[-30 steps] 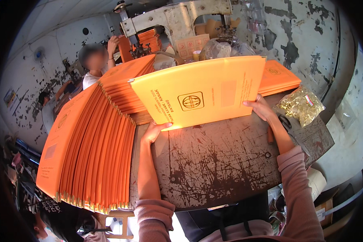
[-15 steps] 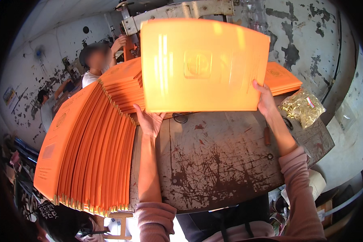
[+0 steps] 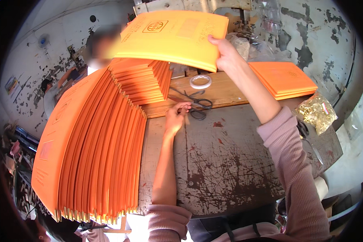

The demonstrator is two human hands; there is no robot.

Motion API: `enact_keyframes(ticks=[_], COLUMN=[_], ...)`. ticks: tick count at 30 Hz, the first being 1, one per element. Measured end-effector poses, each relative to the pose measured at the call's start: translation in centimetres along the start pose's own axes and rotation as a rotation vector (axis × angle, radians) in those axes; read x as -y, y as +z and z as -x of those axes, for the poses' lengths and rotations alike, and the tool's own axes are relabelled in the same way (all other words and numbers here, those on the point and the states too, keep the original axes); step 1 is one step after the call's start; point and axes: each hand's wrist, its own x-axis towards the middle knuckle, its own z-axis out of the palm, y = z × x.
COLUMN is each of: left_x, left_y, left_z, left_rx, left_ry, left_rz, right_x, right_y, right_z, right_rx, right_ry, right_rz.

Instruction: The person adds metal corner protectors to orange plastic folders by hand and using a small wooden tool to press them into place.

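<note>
My right hand (image 3: pixel 228 55) is closed on the right edge of an orange folder (image 3: pixel 171 42), lifted over the back of the table and tilted. Its cover, bright yellow-orange in the light, carries a pressed emblem and a rectangular panel. Beneath the folder's left part rises a pile of orange folders (image 3: pixel 139 82). My left hand (image 3: pixel 174 119) is low over the table, its fingers loosely bent and nothing visible in them. Beside its fingertips lie black-handled scissors (image 3: pixel 201 104). A long row of overlapping orange folders (image 3: pixel 97 161) with brass-coloured corners fills the left side.
A white tape roll (image 3: pixel 200 82) lies on the wooden strip behind the scissors. At the right are a small folder stack (image 3: pixel 284 78), a clear bag of brass-coloured pieces (image 3: pixel 318 113) and another pair of scissors (image 3: pixel 303 129). Another person (image 3: pixel 103 44) is behind the folders.
The folder has gone from upright between both hands to tilted back and leftward in my right hand alone. My left hand has let go of it and is now by the scissors.
</note>
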Motion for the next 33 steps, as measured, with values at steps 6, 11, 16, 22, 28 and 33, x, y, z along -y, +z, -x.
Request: enact_keyframes(ticks=[6, 11, 16, 22, 28, 33], left_x=[-0.5, -1.0, -0.6, 0.7, 4.2, 3.9], left_y=[-0.4, -0.3, -0.4, -0.7, -1.3, -0.7], left_z=[-0.1, -0.3, -0.1, 0.0, -1.0, -1.1], left_rx=[-0.002, -0.006, -0.014, -0.132, -0.115, -0.057], left_ry=[-0.013, -0.085, -0.056, -0.022, 0.071, 0.063], left_rz=[-0.031, -0.023, -0.064, -0.314, -0.176, -0.030], right_x=[-4.0, -7.3, -8.8, -13.0, -14.8, -15.8], right_y=[3.3, 2.5, 0.4, -2.0, -0.6, 1.0], right_z=[-3.1, -4.5, -1.5, 4.2, 4.6, 2.9], right_rx=[-0.089, -0.048, -0.028, 0.224, 0.294, 0.276], right_ry=[0.148, 0.147, -0.122, -1.148, -1.279, -1.241], right_rz=[0.048, 0.077, 0.650, 1.235, 1.385, 1.469])
